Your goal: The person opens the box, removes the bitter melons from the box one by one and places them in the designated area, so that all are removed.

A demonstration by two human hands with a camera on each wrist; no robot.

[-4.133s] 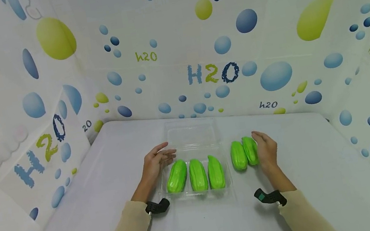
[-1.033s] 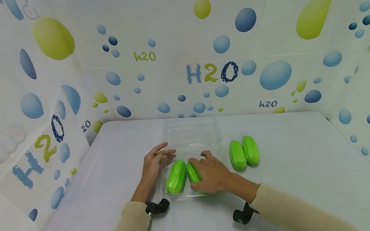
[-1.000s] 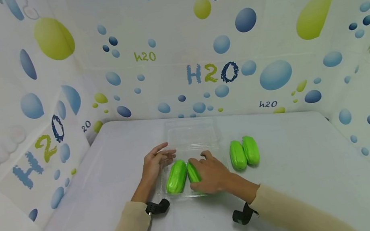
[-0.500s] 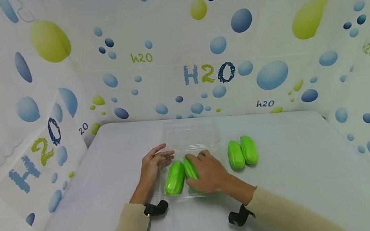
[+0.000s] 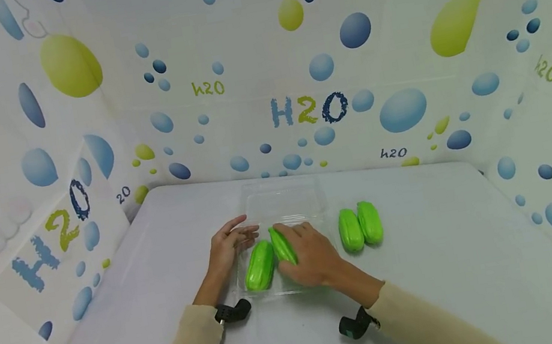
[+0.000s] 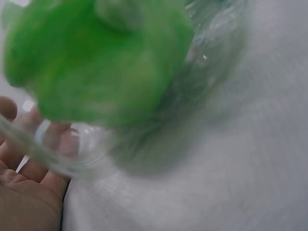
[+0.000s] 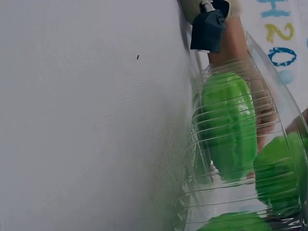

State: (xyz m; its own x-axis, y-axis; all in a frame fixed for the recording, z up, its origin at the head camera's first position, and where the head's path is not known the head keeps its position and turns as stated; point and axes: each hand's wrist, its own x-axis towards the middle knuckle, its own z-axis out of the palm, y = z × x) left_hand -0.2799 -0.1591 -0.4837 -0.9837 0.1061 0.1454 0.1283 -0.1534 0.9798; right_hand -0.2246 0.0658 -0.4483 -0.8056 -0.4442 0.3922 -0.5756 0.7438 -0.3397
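Observation:
A clear plastic clamshell container [image 5: 250, 295] lies with its lid folded back on the table. Inside it, at the left, rests a green ribbed gourd-like vegetable [image 5: 259, 266]. My right hand [image 5: 312, 256] grips the middle green vegetable [image 5: 283, 245], which is tilted and partly covered by the fingers. A third green vegetable [image 7: 236, 222] shows low in the right wrist view; in the head view my right hand hides it. My left hand [image 5: 225, 252], fingers relaxed, rests at the container's left side. In the left wrist view those fingers [image 6: 33, 166] lie against the clear wall.
Two more green vegetables, a left one [image 5: 351, 231] and a right one [image 5: 370, 222], lie side by side on the white table [image 5: 434, 267], right of the container. The clear lid [image 5: 283, 200] lies flat behind it. A patterned backdrop [image 5: 231, 33] encloses the table.
My right hand has come from beside the loose pair to the container and taken hold of the middle vegetable, whose far end has since risen and tilted. My left hand stays in place.

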